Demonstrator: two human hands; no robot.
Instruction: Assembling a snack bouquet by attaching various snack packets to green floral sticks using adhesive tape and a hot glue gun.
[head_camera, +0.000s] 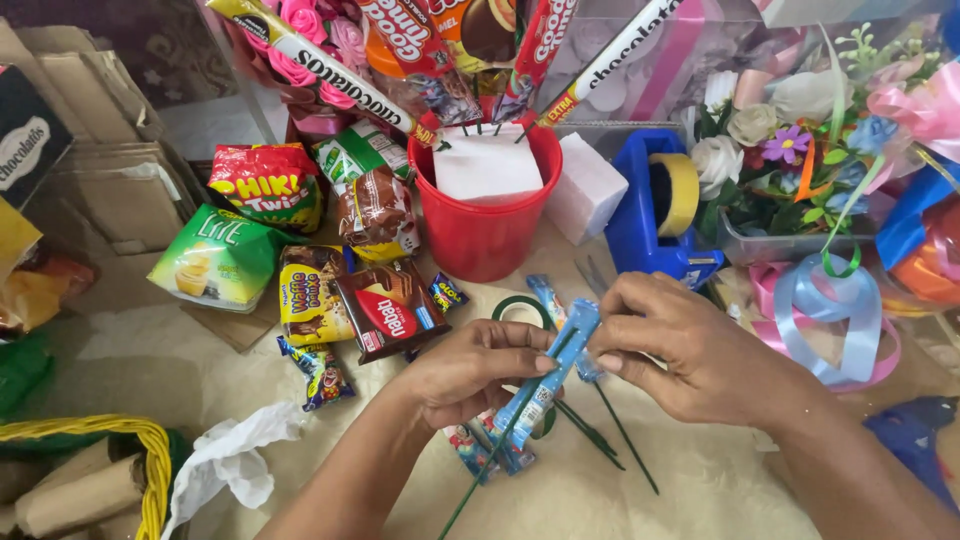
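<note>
A long blue snack packet (553, 370) lies between the left hand (470, 370) and right hand (690, 355), pinched by both. To the left on the counter (130, 350) lie a brown wafer pack (390, 310), a yellow-brown wafer bag (308, 297), a green pouch (215, 258) and a red-and-yellow chip bag (268, 182). Long red-and-white snack sticks (330, 70) rise above the red bucket (485, 235).

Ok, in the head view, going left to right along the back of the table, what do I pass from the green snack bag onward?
Green snack bag → red bucket → white foam block → blue tape dispenser → artificial flowers → light blue ribbon.
</note>
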